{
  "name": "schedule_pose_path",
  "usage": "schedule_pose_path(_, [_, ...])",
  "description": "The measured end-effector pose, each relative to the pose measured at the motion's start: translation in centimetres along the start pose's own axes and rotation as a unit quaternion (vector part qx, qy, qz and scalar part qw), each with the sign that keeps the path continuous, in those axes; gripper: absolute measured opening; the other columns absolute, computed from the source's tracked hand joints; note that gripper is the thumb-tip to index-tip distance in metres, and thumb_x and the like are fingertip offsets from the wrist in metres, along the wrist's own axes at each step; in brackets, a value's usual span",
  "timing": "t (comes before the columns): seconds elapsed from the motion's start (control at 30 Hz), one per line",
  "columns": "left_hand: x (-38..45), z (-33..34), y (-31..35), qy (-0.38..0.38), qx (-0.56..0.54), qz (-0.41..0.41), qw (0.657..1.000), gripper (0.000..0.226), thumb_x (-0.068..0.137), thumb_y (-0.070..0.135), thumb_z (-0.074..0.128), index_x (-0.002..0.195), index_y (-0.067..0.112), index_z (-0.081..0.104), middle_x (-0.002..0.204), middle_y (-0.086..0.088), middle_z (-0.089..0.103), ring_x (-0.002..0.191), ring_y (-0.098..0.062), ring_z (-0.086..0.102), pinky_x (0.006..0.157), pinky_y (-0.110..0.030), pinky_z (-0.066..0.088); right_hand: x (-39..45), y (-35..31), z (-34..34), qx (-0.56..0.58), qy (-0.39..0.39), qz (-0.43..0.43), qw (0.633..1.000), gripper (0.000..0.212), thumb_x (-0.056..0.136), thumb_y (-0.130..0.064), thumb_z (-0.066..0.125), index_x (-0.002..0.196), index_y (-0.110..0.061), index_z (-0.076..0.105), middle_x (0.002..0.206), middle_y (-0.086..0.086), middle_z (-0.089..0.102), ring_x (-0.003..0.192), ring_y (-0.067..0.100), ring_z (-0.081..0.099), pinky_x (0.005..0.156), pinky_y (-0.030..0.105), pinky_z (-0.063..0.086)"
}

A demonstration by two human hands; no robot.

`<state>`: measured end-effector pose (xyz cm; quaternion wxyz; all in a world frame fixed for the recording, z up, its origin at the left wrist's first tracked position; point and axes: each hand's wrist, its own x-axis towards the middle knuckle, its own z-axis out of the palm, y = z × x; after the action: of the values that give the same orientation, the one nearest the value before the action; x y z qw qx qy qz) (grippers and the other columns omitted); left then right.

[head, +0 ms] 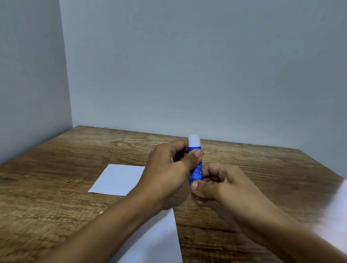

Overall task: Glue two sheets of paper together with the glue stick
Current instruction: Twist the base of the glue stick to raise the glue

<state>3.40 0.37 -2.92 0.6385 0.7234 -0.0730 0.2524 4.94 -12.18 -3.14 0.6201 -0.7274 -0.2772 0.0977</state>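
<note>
Gripping the upright blue glue stick with its white translucent cap (195, 162), the left hand (169, 169) pinches the upper barrel while the right hand (216, 185) clasps its base, above the brown wood-grain table (53, 193). One white paper sheet (117, 179) lies flat further left; another white sheet (155, 248) lies nearer, under the left forearm. Bare tabletop spreads rightward; grey walls (198, 58) bound the back and left edges.

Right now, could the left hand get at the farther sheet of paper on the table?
Probably yes: the farther sheet lies bare just beside the left hand, but that hand is gripping the glue stick.
</note>
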Motion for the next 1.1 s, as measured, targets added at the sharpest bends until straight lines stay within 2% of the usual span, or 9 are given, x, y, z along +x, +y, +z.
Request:
schedule_pose_path(0.13, [0.13, -0.06, 0.00, 0.009, -0.005, -0.005, 1.000, 0.015, 0.082, 0.018, 0.059, 0.078, 0.003, 0.064, 0.069, -0.008, 0.057, 0.056, -0.008, 0.047, 0.056, -0.022, 0.041, 0.01, 0.20, 0.21, 0.004, 0.016, 0.004, 1.000, 0.008, 0.076, -0.006, 0.067, 0.074, -0.013, 0.064, 0.064, 0.008, 0.056, 0.061, 0.019, 0.051, 0.061, 0.029, 0.045])
schedule_pose_path(0.23, [0.12, -0.03, 0.00, 0.009, -0.003, -0.004, 1.000, 0.014, 0.081, 0.017, 0.060, 0.078, 0.004, 0.064, 0.067, -0.006, 0.057, 0.054, -0.006, 0.047, 0.054, -0.019, 0.041, 0.07, 0.56, 0.28, -0.047, 0.030, 0.010, 0.998, 0.015, 0.072, -0.012, 0.073, 0.079, -0.007, 0.061, 0.065, 0.008, 0.057, 0.061, 0.018, 0.053, 0.064, 0.035, 0.043])
schedule_pose_path(0.3, [0.01, 0.05, -0.05, 0.002, 0.002, -0.001, 1.000, 0.013, 0.082, 0.016, 0.059, 0.078, 0.004, 0.064, 0.064, -0.004, 0.055, 0.051, -0.004, 0.046, 0.051, -0.015, 0.040, 0.08, 0.41, 0.25, -0.072, 0.028, 0.005, 0.997, 0.009, 0.075, -0.009, 0.069, 0.072, -0.011, 0.061, 0.063, 0.009, 0.058, 0.059, 0.018, 0.053, 0.064, 0.034, 0.042])
schedule_pose_path(0.47, [-0.02, 0.09, -0.01, 0.000, 0.005, 0.001, 1.000, 0.014, 0.082, 0.015, 0.058, 0.078, 0.003, 0.064, 0.065, -0.004, 0.056, 0.050, -0.003, 0.045, 0.052, -0.015, 0.040, -0.14, -0.12, -0.09, -0.017, -0.010, 0.011, 1.000, 0.015, 0.081, -0.001, 0.060, 0.071, -0.012, 0.062, 0.064, 0.010, 0.058, 0.060, 0.017, 0.052, 0.057, 0.021, 0.047])
schedule_pose_path(0.53, [0.08, 0.01, 0.03, 0.006, 0.005, 0.000, 1.000, 0.015, 0.082, 0.017, 0.059, 0.078, 0.003, 0.064, 0.068, -0.007, 0.057, 0.053, -0.006, 0.046, 0.056, -0.020, 0.041, -0.09, -0.11, 0.07, -0.021, 0.004, 0.015, 1.000, 0.004, 0.079, -0.006, 0.064, 0.078, -0.007, 0.061, 0.067, 0.013, 0.060, 0.063, 0.021, 0.054, 0.062, 0.027, 0.047])
schedule_pose_path(0.6, [0.18, -0.09, 0.04, 0.010, 0.007, 0.000, 1.000, 0.016, 0.082, 0.018, 0.059, 0.077, 0.003, 0.064, 0.069, -0.009, 0.057, 0.055, -0.008, 0.046, 0.059, -0.026, 0.040, -0.01, 0.06, 0.11, -0.040, 0.021, 0.016, 0.999, 0.012, 0.077, -0.010, 0.068, 0.083, -0.004, 0.059, 0.068, 0.014, 0.062, 0.064, 0.023, 0.057, 0.064, 0.031, 0.047])
schedule_pose_path(0.83, [0.04, -0.03, -0.14, -0.002, 0.009, 0.006, 1.000, 0.014, 0.082, 0.016, 0.059, 0.077, 0.004, 0.064, 0.065, -0.004, 0.057, 0.051, -0.003, 0.047, 0.051, -0.015, 0.040, 0.03, -0.08, -0.03, -0.028, -0.009, 0.026, 0.999, 0.009, 0.083, -0.002, 0.058, 0.076, -0.008, 0.058, 0.067, 0.011, 0.056, 0.058, 0.013, 0.055, 0.056, 0.020, 0.048])
schedule_pose_path(0.97, [0.30, -0.13, -0.19, 0.009, 0.009, -0.004, 1.000, 0.017, 0.082, 0.018, 0.059, 0.079, 0.002, 0.064, 0.071, -0.009, 0.058, 0.054, -0.006, 0.047, 0.053, -0.019, 0.040, 0.05, 0.02, -0.04, -0.040, 0.010, 0.026, 0.999, 0.009, 0.079, -0.010, 0.065, 0.084, -0.005, 0.059, 0.070, 0.011, 0.060, 0.064, 0.018, 0.058, 0.061, 0.025, 0.049])
schedule_pose_path(1.1, [0.16, -0.02, -0.22, 0.005, 0.012, -0.002, 1.000, 0.018, 0.082, 0.018, 0.059, 0.080, 0.001, 0.063, 0.070, -0.010, 0.056, 0.055, -0.008, 0.046, 0.055, -0.021, 0.040, -0.09, -0.30, 0.04, -0.058, 0.005, 0.013, 0.998, 0.006, 0.081, -0.004, 0.062, 0.077, -0.006, 0.058, 0.067, 0.012, 0.058, 0.058, 0.015, 0.055, 0.057, 0.022, 0.047])
